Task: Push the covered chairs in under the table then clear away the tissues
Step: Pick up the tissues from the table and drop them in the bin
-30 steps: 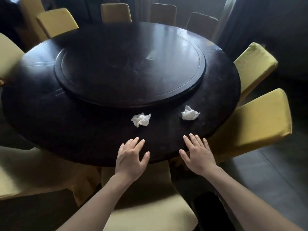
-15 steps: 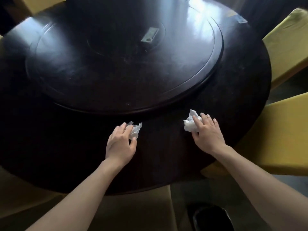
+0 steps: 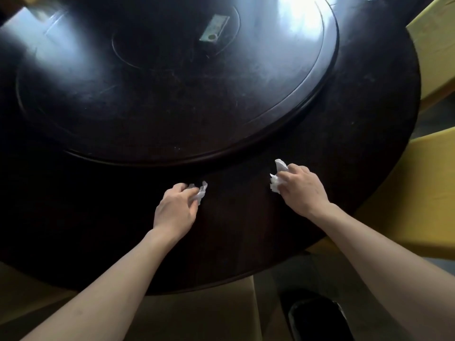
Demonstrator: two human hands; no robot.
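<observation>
Head view, looking down on a round dark table [image 3: 369,148] that carries a raised turntable [image 3: 172,77] at its centre. The left hand [image 3: 176,210] rests on the near band of the tabletop with its fingers curled narrowly round a crumpled white tissue [image 3: 200,191], of which only a tuft shows past the fingertips on the right side of the hand. The right hand [image 3: 301,190] lies to the right of it, well apart, with its fingers likewise closed on a second tissue [image 3: 277,177], which juts out on the left and far side of the hand. Both tissues sit just near of the turntable's rim; whether either is clear of the wood cannot be told. Yellow covered chairs [image 3: 418,200] stand close against the table's right edge, and another chair [image 3: 202,313] sits tucked under the near edge, so the pushing-in step appears complete, at least for the chairs in view. The step in hand is judged to be the clearing of the tissues, at the point of gathering them up. A dark round bin [image 3: 317,318] stands on the floor at the near right, beside the near chair. The next move probably calls for lifting both fists off the table with the grips kept tight, then carrying them back and down towards that bin, if it is indeed the intended receptacle.
</observation>
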